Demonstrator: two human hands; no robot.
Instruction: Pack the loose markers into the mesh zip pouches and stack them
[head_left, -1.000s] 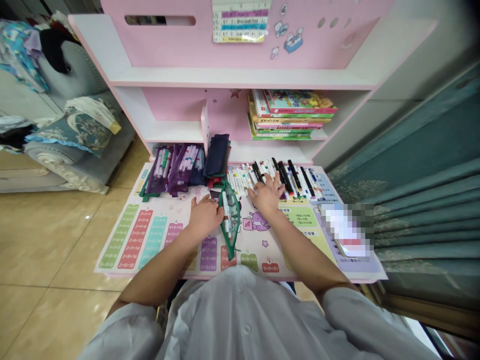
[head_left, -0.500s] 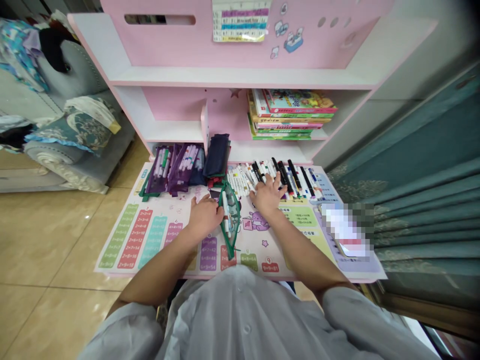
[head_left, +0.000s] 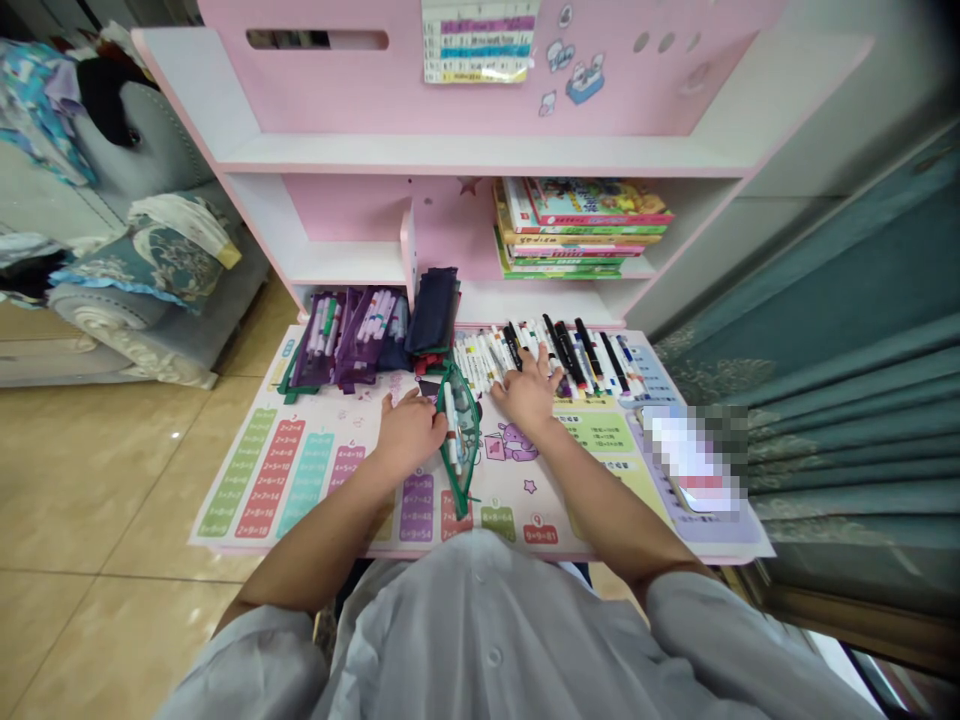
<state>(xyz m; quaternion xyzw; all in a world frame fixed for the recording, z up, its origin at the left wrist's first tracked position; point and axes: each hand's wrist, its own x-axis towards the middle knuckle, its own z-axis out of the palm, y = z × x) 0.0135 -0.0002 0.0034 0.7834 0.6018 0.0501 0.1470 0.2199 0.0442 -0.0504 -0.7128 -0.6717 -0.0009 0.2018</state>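
My left hand [head_left: 410, 434] lies on the printed desk mat with its fingers apart, its thumb side against a green-edged mesh zip pouch [head_left: 466, 430]. The pouch has white markers inside. Over the near ends of a row of markers [head_left: 480, 362] rests my right hand [head_left: 527, 397], fingers spread and touching them; whether a marker is under the fingertips is hidden. Several thick black markers [head_left: 564, 346] lie just right of that hand. Purple mesh pouches with markers [head_left: 367, 335] and a dark blue pouch [head_left: 433, 312] are piled at the back left.
A pink and white shelf [head_left: 480, 152] rises behind the desk, holding a stack of books [head_left: 585, 225]. A phone [head_left: 690, 460], partly blurred out, lies on the mat's right side. A teal curtain [head_left: 847, 370] hangs at the right, and a grey sofa [head_left: 161, 140] stands at the left.
My right hand has shifted slightly left and its fingers have drawn in a little on the markers. My left hand and the green-edged pouch stay where they were.
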